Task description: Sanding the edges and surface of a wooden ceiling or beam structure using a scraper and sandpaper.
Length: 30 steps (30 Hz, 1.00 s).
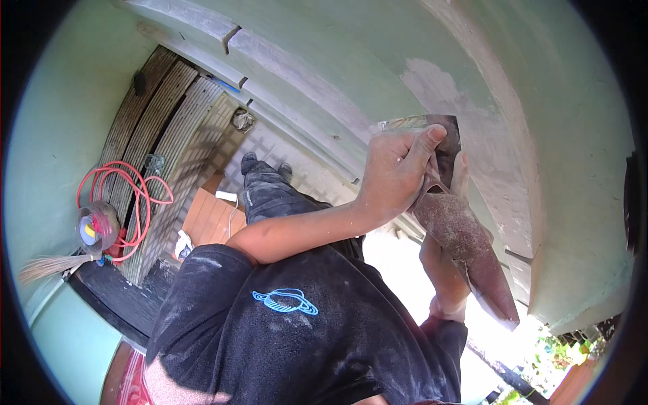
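Observation:
Both my hands are raised at the right, close to a green wall with pale filler patches. My left hand [392,174] pinches a dark, flat, smooth-faced piece [446,139], its thumb lying across it; I cannot tell what this piece is. A long strip of brown sandpaper [455,228], creased and dusted white, curls down from the fingers. Behind that strip is my right hand [461,174], mostly hidden, with fingers showing along the dark piece's right edge. The strip's lower end hangs over my right forearm. White dust coats both hands.
Stepped ledges [304,76] run along the green wall [354,30]. At left, a slatted bench [152,116] carries a coiled red hose [147,202], a clear container [96,228] and a broom [55,266]. A brown board [210,212] with a white roller [226,196] lies near my legs.

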Motion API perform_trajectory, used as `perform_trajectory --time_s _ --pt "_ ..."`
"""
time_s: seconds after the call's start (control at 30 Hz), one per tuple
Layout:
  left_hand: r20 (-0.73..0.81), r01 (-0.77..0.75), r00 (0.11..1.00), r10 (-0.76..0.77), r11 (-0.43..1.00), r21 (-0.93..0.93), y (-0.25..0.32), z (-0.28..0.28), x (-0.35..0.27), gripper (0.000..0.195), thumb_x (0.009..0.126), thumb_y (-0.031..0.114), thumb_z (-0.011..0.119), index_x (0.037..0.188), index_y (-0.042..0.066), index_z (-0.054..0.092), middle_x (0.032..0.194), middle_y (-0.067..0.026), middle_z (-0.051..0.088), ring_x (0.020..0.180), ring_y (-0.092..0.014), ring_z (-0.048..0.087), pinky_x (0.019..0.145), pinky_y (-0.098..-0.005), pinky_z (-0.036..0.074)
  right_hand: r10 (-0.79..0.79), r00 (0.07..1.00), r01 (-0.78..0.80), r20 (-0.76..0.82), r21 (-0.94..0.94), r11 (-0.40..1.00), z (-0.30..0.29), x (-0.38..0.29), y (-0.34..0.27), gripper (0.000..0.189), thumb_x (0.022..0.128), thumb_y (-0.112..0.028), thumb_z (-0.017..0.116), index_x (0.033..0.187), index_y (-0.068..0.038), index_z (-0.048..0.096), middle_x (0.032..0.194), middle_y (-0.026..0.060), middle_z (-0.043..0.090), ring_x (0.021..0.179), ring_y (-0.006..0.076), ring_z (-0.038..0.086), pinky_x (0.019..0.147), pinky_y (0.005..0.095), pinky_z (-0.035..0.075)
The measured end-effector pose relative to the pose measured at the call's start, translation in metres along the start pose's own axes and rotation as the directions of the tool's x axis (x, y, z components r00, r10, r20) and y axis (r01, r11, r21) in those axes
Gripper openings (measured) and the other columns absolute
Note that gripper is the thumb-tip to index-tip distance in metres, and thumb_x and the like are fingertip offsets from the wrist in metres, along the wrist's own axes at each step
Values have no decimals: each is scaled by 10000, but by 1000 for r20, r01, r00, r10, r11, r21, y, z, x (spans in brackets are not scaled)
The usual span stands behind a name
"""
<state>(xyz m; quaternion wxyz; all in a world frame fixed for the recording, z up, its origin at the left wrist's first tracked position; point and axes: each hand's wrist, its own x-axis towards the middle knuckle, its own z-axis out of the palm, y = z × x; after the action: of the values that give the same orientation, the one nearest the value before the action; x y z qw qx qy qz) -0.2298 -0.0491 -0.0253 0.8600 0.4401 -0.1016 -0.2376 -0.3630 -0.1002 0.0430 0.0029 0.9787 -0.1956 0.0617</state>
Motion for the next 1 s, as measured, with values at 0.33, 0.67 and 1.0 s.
perform_trajectory --time_s 0.33,0.67,1.0 --pt "-94 -34 995 32 999 -24 -11 6 -3 586 1006 410 579 592 -4 587 513 24 509 495 -56 446 458 -265 348 -68 998 68 6 -171 983 1 -14 14 267 907 -106 603 1164 -34 614 1007 112 669 893 292 655 760 396 512" --pt "-132 -56 990 56 998 2 -6 -9 12 566 1008 401 580 612 -3 578 518 22 486 507 -57 424 462 -276 335 -212 975 212 -65 -9 977 14 28 -2 302 895 -81 612 1192 -27 605 972 129 682 859 285 670 743 395 519" --pt "-150 -83 985 81 997 -7 -3 -18 18 551 1013 405 572 614 26 593 545 28 512 521 -49 441 470 -250 334 -123 990 132 -70 158 979 10 38 -17 340 884 -56 621 1221 -20 596 938 147 695 824 277 685 726 393 527"
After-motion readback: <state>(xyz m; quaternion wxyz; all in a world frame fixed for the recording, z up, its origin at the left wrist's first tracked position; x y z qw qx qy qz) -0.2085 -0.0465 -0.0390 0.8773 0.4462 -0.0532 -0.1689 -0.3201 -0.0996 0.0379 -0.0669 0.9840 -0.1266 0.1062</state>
